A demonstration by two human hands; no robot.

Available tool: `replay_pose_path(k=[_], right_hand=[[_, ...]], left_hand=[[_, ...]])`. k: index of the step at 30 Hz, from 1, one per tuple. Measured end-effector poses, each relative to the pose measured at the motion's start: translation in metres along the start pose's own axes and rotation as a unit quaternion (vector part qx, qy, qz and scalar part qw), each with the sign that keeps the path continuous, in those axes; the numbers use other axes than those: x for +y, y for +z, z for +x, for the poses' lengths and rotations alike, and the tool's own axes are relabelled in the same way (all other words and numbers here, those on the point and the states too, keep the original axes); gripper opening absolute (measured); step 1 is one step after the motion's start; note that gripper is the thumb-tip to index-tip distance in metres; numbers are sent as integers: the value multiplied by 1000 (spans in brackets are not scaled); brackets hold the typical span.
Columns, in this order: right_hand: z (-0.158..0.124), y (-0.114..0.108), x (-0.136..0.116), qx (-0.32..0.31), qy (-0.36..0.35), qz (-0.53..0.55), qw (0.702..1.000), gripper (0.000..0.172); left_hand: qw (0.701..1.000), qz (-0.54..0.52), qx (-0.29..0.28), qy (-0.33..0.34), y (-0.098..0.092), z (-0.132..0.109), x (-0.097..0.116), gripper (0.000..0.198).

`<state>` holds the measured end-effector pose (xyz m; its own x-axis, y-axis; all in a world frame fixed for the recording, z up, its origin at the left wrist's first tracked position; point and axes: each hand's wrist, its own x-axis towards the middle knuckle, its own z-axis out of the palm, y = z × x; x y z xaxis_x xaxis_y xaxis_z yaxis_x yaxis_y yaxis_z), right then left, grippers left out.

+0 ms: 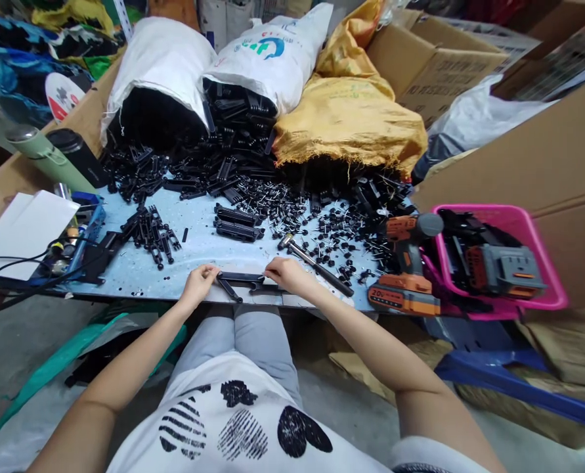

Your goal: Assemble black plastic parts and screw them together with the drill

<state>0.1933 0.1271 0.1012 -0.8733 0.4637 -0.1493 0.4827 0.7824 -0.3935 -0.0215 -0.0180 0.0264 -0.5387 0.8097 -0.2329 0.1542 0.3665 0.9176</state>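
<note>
Seen from head height, a seated person in a white T-shirt printed with black hearts works with both bare hands at a light-blue counter. A long black plastic part lies crosswise between the hands at the counter's near edge, just above the person's knees. The left hand has its grip pinched on the part's left end, thumb against fingertips; the right hand pinches the right end the same way. From the left end a thin black leg slants down toward the person. Just beyond the right hand lies a hammer, its head pointing away and to the left. Farther back are a small stack of long black pieces and a scatter of metal pins, some with black heads. To the right, an orange and grey cordless drill stands on its battery, beside a pink basket holding black pieces and another orange and grey tool. Along the back, two white sacks and a yellow-orange sack lie with their mouths toward the person, black parts heaped before them.
</note>
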Motion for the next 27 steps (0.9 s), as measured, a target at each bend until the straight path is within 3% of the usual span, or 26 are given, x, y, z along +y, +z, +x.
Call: replay_pose_path(k=[3,6,9,13,17,20,23,27], right_hand=[[4,-3,-14,-30,16,-108,994,21],[7,-2,-20,-33,8,-143,989,18],[1,18,-9,15,-15,-117,993,23],[-19,65,25,148,-99,-28,984,31],[-30,92,54,186,-147,-13,971,47],[-23,84,69,131,-199,-34,971,45],[-12,68,79,51,-242,-83,965,47],[-9,57,73,51,-142,-164,975,62]], left_hand=[[979,136,84,126,0,-6,9,30],[936,224,110,246,5,-13,19,26],[898,274,67,339,15,-17,23,24],[833,352,-39,424,33,-16,25,28],[791,419,-103,434,52,-7,26,38],[785,431,-141,423,57,-4,26,45],[760,460,-156,432,54,-6,26,48],[724,515,-129,441,45,-3,25,48]])
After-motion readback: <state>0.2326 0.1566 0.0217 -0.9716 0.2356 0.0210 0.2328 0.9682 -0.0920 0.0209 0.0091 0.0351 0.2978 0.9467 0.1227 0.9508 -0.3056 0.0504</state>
